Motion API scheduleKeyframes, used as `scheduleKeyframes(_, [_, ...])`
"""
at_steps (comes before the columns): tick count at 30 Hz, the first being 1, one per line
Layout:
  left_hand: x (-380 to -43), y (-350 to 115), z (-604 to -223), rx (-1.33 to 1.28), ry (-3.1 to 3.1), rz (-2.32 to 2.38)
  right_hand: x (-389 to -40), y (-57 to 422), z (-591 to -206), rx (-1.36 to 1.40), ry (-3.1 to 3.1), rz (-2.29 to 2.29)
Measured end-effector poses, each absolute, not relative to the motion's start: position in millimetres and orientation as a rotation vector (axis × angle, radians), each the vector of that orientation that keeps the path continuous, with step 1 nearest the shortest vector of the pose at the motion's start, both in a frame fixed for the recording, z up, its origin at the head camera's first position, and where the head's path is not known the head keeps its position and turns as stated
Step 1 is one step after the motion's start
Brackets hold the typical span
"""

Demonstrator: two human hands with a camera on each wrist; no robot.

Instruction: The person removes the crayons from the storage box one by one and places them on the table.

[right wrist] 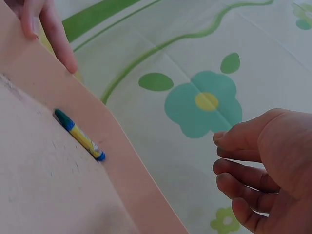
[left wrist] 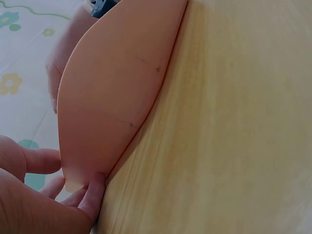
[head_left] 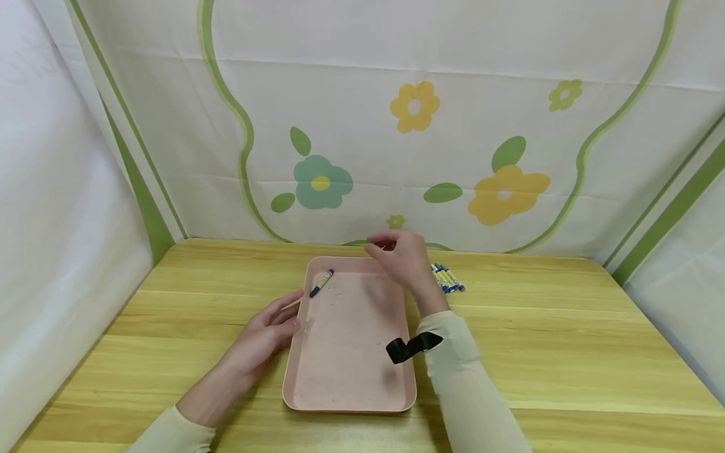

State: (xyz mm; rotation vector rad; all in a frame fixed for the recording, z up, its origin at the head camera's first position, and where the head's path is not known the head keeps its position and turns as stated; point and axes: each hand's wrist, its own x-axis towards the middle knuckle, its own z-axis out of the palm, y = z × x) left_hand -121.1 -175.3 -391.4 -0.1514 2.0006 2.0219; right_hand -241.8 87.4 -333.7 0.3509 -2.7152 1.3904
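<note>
A pink tray (head_left: pixel 351 352) lies lengthwise on the wooden table. Inside it, by the far left corner, rests one crayon (head_left: pixel 321 283) with a dark green tip and a yellow and blue wrapper; the right wrist view shows the same crayon (right wrist: pixel 80 135) along the side wall. My left hand (head_left: pixel 266 333) touches the tray's left side with extended fingers, which lie against the outer wall (left wrist: pixel 112 97) in the left wrist view. Above the tray's far right corner is my right hand (head_left: pixel 403 259), its fingers loosely bent and nothing visible between them (right wrist: pixel 263 170).
Several crayons (head_left: pixel 447 278) lie together on the table just right of the tray's far end, partly behind the right wrist. A white flowered cloth (head_left: pixel 362 145) hangs along the table's back edge, with more cloth at both sides.
</note>
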Motion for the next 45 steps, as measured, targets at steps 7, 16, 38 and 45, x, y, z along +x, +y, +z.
scheduleKeyframes(7, [-120.0, -176.0, -389.9, -0.152, 2.006, 2.017, -239.6, 64.7, -330.3, 0.452, -2.679, 1.430])
scheduleKeyframes(16, [-119.2, -177.4, -390.3, -0.143, 2.001, 2.015, -237.7, 36.5, -333.8, 0.495, -2.682, 1.425])
scheduleKeyframes(38, [-120.9, -176.6, -392.3, -0.139, 2.003, 1.996, -237.0, 19.0, -373.1, 0.525, -2.839, 1.451])
scheduleKeyframes(45, [-122.3, -176.1, -389.9, -0.137, 2.000, 1.991, -236.5, 17.5, -376.4, 0.545, -2.916, 1.429])
